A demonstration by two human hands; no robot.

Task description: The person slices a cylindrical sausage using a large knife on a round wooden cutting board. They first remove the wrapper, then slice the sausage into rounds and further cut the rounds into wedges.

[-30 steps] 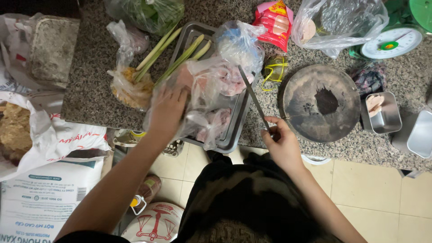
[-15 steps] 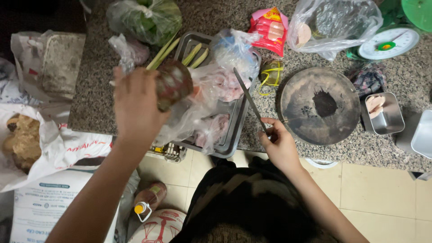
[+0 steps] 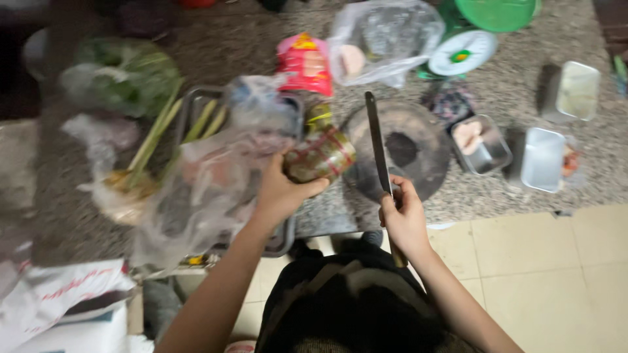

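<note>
Speckled grey stone is forming the countertop [image 3: 497, 189], on which everything listed is being kept. A metal tray [image 3: 284, 238] is being overlapped by a large, blurred clear plastic bag [image 3: 209, 189]; pale green stalks [image 3: 154, 140] are being held in the tray's far left corner and in a smaller bag beside it. A round dark chopping block [image 3: 425, 153] is being shown just right of the tray, directly beyond the hands. A clear bag [image 3: 386, 33] with pale contents, a bag of leafy greens [image 3: 121, 75] and a red printed packet [image 3: 304, 62] are being ranged along the far side, with a green-and-white kitchen scale [image 3: 464, 52] near the far right. Three small metal containers [image 3: 543, 160] are being kept right of the block.

A dark jar [image 3: 320, 155] with a red band is being gripped by the left hand [image 3: 281, 193], fingers clenched around its lower end; it is being held tilted above the gap between tray and block, touching neither as far as can be told. A long narrow knife [image 3: 376, 140] is being grasped at its handle by the right hand [image 3: 405, 219], fist closed, the blade being pointed away from the body over the block's left part, just right of the jar and apart from it.
</note>
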